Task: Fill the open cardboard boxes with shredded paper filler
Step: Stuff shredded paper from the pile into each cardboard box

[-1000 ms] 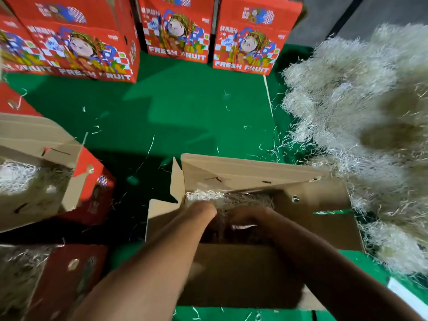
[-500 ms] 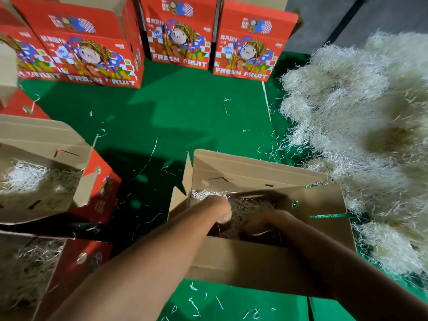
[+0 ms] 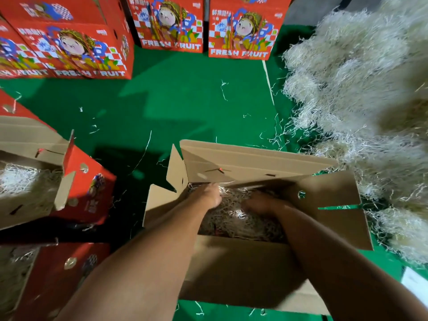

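Both hands are down inside the open brown cardboard box in front of the person. The left hand presses into the pale shredded paper filler near the box's far left corner; its fingers are buried and blurred, so I cannot tell whether they are flat or curled. The right hand rests on the filler toward the far right side, and its fingers are likewise too dark and smeared to read.

Over the last second the hands have spread slightly apart and more filler shows between them, which suggests the layer is being pushed out toward the corners; this box looks nearly filled.

Further out, a big loose heap of the same pale shredded paper lies on the green floor mat along its right edge, just beside the box. At the mat's left edge two red printed fruit boxes already hold filler, while closed red boxes line the far edge.
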Available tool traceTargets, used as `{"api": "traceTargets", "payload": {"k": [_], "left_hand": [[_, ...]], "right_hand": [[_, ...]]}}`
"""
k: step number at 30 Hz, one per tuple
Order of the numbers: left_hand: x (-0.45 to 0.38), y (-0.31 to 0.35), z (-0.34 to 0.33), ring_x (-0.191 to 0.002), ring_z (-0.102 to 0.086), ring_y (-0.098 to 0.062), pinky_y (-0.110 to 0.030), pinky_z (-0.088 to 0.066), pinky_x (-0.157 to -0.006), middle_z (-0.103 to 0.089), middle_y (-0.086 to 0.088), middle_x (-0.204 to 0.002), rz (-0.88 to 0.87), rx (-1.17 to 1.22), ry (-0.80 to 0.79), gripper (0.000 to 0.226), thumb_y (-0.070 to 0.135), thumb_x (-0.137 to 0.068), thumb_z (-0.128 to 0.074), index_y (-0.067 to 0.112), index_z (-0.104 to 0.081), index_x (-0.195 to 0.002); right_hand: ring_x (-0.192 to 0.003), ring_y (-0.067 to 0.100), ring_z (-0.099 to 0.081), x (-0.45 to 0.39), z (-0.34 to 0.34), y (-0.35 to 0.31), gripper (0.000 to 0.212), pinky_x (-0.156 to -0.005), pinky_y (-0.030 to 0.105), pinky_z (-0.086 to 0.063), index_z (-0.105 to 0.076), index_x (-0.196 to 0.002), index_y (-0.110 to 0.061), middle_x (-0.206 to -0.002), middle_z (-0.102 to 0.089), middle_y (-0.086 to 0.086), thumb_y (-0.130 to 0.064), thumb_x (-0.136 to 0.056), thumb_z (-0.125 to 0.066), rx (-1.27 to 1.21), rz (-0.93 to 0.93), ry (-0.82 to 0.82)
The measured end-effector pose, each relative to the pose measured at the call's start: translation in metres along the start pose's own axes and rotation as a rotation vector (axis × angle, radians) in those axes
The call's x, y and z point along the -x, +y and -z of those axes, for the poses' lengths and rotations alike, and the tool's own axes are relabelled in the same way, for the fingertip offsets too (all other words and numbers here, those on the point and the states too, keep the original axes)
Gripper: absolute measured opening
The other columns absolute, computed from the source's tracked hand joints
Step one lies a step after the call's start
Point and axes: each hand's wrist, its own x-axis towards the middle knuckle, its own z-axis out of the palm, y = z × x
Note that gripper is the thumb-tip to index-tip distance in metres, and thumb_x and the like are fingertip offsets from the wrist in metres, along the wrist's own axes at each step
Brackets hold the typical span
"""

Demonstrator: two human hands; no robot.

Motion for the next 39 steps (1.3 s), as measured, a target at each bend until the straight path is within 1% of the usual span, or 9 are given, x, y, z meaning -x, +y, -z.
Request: {"api": "traceTargets", "payload": {"k": [3,6,9,13,18,23,31,36,39], "left_hand": [[0.012,0.005,0.019,-0.117,-0.058,-0.032,-0.041,-0.045,-0.103,-0.058,-0.020,-0.133,0.003,-0.049,-0.089,0.033,0.011,-0.102,-0.039,-0.002,-0.058,-0.126],[0.026,0.020,0.045,-0.091,-0.065,-0.029,-0.038,-0.053,-0.086,-0.065,-0.015,-0.105,-0.013,-0.083,-0.205,0.044,0.029,-0.105,-0.042,-0.005,-0.057,-0.128],[0.034,0.028,0.041,-0.113,-0.060,-0.030,-0.036,-0.047,-0.090,-0.060,-0.013,-0.121,-0.041,-0.172,-0.266,0.053,0.039,-0.106,-0.038,-0.002,-0.052,-0.137],[0.019,0.000,-0.003,-0.132,-0.051,-0.025,-0.033,-0.042,-0.105,-0.052,-0.013,-0.144,0.187,-0.147,-0.313,0.037,0.018,-0.103,-0.046,0.002,-0.054,-0.135],[-0.002,-0.016,-0.023,-0.107,-0.065,-0.028,-0.034,-0.051,-0.094,-0.063,-0.019,-0.121,0.166,-0.004,-0.408,0.029,0.027,-0.102,-0.050,0.007,-0.066,-0.116],[-0.019,-0.011,-0.032,-0.092,-0.059,-0.019,-0.024,-0.041,-0.078,-0.065,-0.009,-0.123,0.075,0.055,-0.329,0.042,0.044,-0.097,-0.052,0.014,-0.065,-0.124],[0.015,0.000,-0.002,-0.126,-0.056,-0.027,-0.029,-0.045,-0.092,-0.057,-0.012,-0.139,0.202,0.162,-0.272,0.049,0.041,-0.099,-0.056,0.007,-0.057,-0.134],[0.023,0.024,0.031,-0.075,-0.062,-0.026,-0.027,-0.050,-0.052,-0.064,-0.017,-0.104,0.235,0.078,-0.258,0.025,0.022,-0.102,-0.051,-0.002,-0.058,-0.106],[0.029,0.022,0.029,-0.091,-0.063,-0.028,-0.033,-0.051,-0.074,-0.062,-0.019,-0.126,0.208,0.036,-0.261,0.034,0.017,-0.104,-0.039,-0.003,-0.057,-0.126]], "right_hand": [[-0.073,0.015,-0.055,0.011,0.015,-0.014,0.027,-0.068,0.026,-0.047,-0.063,-0.107,-0.008,-0.096,-0.064,0.008,-0.031,-0.101,-0.047,-0.008,-0.078,-0.174],[-0.045,0.014,-0.042,0.025,0.030,-0.038,0.032,-0.047,0.020,-0.039,-0.057,-0.080,-0.013,-0.057,-0.047,0.001,-0.029,-0.102,-0.039,0.008,-0.168,-0.403],[-0.051,0.014,-0.048,0.033,0.023,-0.046,0.028,-0.053,0.024,-0.043,-0.062,-0.089,-0.018,-0.065,-0.053,0.000,-0.031,-0.101,-0.041,-0.027,-0.150,-0.546],[-0.101,0.015,-0.064,0.010,-0.014,-0.014,0.040,-0.063,0.010,-0.050,-0.062,-0.129,-0.011,-0.125,-0.064,0.006,-0.030,-0.094,-0.062,-0.027,-0.066,-0.341],[-0.077,0.028,-0.064,0.000,-0.031,-0.018,0.033,-0.088,0.046,-0.057,-0.070,-0.106,-0.003,-0.102,-0.072,0.019,-0.031,-0.098,-0.056,-0.116,-0.141,-0.486],[-0.046,0.020,-0.064,-0.004,-0.035,-0.012,0.028,-0.049,0.029,-0.055,-0.069,-0.096,-0.006,-0.076,-0.071,0.011,-0.031,-0.087,-0.063,-0.163,-0.124,-0.390],[-0.068,0.021,-0.064,0.015,-0.006,-0.034,0.021,-0.066,0.030,-0.052,-0.066,-0.092,-0.012,-0.083,-0.068,0.008,-0.030,-0.096,-0.056,-0.035,-0.202,-0.586],[-0.057,0.014,-0.053,0.041,0.019,-0.039,0.027,-0.059,0.028,-0.042,-0.058,-0.079,-0.021,-0.070,-0.057,0.001,-0.034,-0.101,-0.046,0.092,-0.129,-0.596],[-0.068,0.017,-0.050,0.036,0.023,-0.031,0.025,-0.062,0.029,-0.043,-0.057,-0.089,-0.018,-0.087,-0.054,0.006,-0.028,-0.104,-0.040,0.116,-0.106,-0.507]]}}
